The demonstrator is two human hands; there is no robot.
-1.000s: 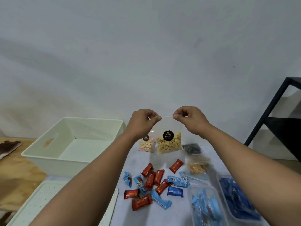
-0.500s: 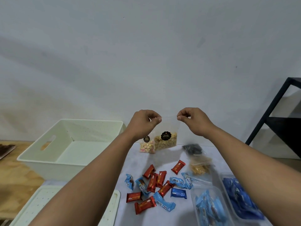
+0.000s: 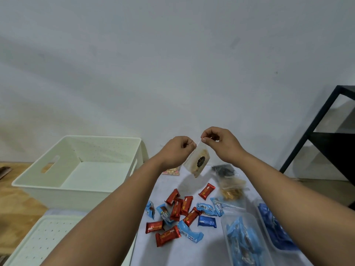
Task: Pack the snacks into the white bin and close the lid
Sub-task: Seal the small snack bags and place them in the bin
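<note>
Both hands hold a clear zip bag of yellow snack balls (image 3: 197, 163) with a black label, in the air above the table. My left hand (image 3: 177, 150) pinches one top corner and my right hand (image 3: 219, 143) pinches the other; the bag hangs tilted down to the left. The white bin (image 3: 76, 169) stands open and empty at the left. Its perforated white lid (image 3: 51, 239) lies flat in front of it. Red bars (image 3: 179, 207) and blue wrapped snacks (image 3: 190, 234) lie scattered on the table below my hands.
Other clear bags lie behind: pastel balls (image 3: 172, 171), dark pieces (image 3: 223, 169), golden crackers (image 3: 231, 191). Two clear trays of blue packets (image 3: 244, 240) (image 3: 274, 229) sit at the right. A black metal shelf (image 3: 326, 135) stands at far right. Wooden surface (image 3: 13, 198) at left.
My hands have come closer together and the snack bag has twisted, now hanging tilted rather than stretched flat between them. The view has shifted slightly.
</note>
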